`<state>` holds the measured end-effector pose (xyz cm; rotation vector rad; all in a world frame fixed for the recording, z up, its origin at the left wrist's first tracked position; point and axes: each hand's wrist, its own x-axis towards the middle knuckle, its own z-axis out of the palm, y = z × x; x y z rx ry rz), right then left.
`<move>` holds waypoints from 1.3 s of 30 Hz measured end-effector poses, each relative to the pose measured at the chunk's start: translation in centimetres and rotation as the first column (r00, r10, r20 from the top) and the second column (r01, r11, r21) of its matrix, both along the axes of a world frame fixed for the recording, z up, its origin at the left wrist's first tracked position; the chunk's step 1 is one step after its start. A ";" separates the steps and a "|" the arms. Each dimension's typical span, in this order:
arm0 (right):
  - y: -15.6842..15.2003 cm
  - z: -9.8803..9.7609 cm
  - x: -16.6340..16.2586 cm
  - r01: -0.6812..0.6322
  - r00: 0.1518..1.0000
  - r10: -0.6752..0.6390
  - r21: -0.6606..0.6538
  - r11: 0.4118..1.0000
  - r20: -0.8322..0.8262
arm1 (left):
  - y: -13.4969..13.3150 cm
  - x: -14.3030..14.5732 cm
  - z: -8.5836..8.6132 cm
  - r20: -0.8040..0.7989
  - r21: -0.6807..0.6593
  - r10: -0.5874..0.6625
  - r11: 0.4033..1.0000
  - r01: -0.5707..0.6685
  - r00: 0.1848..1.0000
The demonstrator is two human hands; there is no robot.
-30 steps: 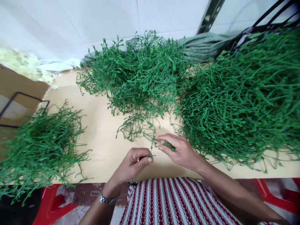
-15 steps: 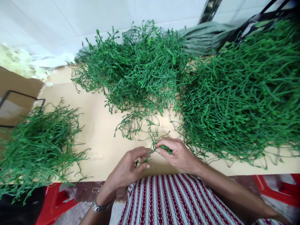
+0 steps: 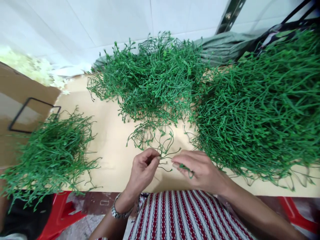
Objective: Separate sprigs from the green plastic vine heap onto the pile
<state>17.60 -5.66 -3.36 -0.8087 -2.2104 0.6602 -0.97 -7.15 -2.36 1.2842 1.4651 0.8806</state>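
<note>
The two hands sit close to each other without touching, over the near part of the table [image 3: 110,140]. The left hand [image 3: 143,170] has thumb and fingertips pinched on thin green stems [image 3: 167,156] that fan out between the two; gripping them at one spot probably keeps the strands steady and spread. The right hand [image 3: 201,168] is curled around a small green piece [image 3: 185,169], perhaps tucked there so the fingertips stay free; whether those tips also catch a strand, I can't tell.

The middle pile [image 3: 155,76] and the right pile [image 3: 262,106] run together, likely kept within easy reach. The left pile [image 3: 55,150] stands apart, spilling over the table's front edge. Bare table lies between it and the left hand, good room for sideways movement; the right forearm has less, hemmed by the right pile.
</note>
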 end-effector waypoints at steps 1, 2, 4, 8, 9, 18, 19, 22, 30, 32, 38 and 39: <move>0.3 0.4 0.4 0.041 0.999 -0.040 0.006 0.999 -0.023 | 0.0 -0.1 0.1 -0.010 -0.003 -0.012 1.000 0.012 1.000; 0.7 0.6 0.8 0.072 0.997 -0.071 0.018 0.997 -0.038 | 0.1 -0.2 0.1 -0.019 -0.007 -0.025 1.000 0.025 0.999; 1.5 1.0 1.2 0.069 0.997 -0.068 0.049 0.996 -0.023 | 0.2 -0.3 0.2 -0.029 -0.020 -0.062 0.998 0.061 0.998; 2.5 0.6 1.0 -0.105 0.986 0.092 0.086 0.991 0.141 | 0.4 -0.1 0.4 0.004 -0.043 -0.131 0.990 0.131 0.991; 2.6 0.4 0.9 -0.130 0.979 0.112 0.097 0.987 0.172 | 0.4 0.0 0.4 0.011 -0.041 -0.142 0.989 0.142 0.990; 1.8 -0.7 0.5 -0.109 0.979 0.103 0.024 0.994 0.174 | 0.6 0.3 0.3 -0.277 0.249 -0.256 0.912 0.327 0.926; 1.7 -0.8 0.6 -0.116 0.978 0.111 0.020 0.993 0.177 | 0.7 0.3 0.2 -0.286 0.268 -0.259 0.903 0.336 0.923; 1.7 -1.0 0.7 -0.148 0.975 0.142 0.025 0.989 0.169 | 0.8 0.1 0.1 -0.266 0.324 -0.268 0.880 0.348 0.926; 1.4 -0.8 0.6 -0.195 0.957 0.192 -0.009 0.981 0.217 | 0.9 0.1 -0.4 -0.101 0.238 -0.383 0.887 0.396 0.918; 1.3 -0.8 0.5 -0.192 0.959 0.192 -0.024 0.981 0.208 | 0.8 0.2 -0.6 -0.027 0.239 -0.358 0.904 0.354 0.933; 1.1 0.2 0.2 -0.172 0.931 0.164 -0.003 0.985 0.326 | 0.7 0.2 -0.2 -0.232 0.297 -0.344 0.866 0.403 0.910; 1.1 0.4 0.2 -0.181 0.917 0.168 0.003 0.983 0.361 | 0.7 0.1 0.0 -0.302 0.288 -0.378 0.839 0.462 0.875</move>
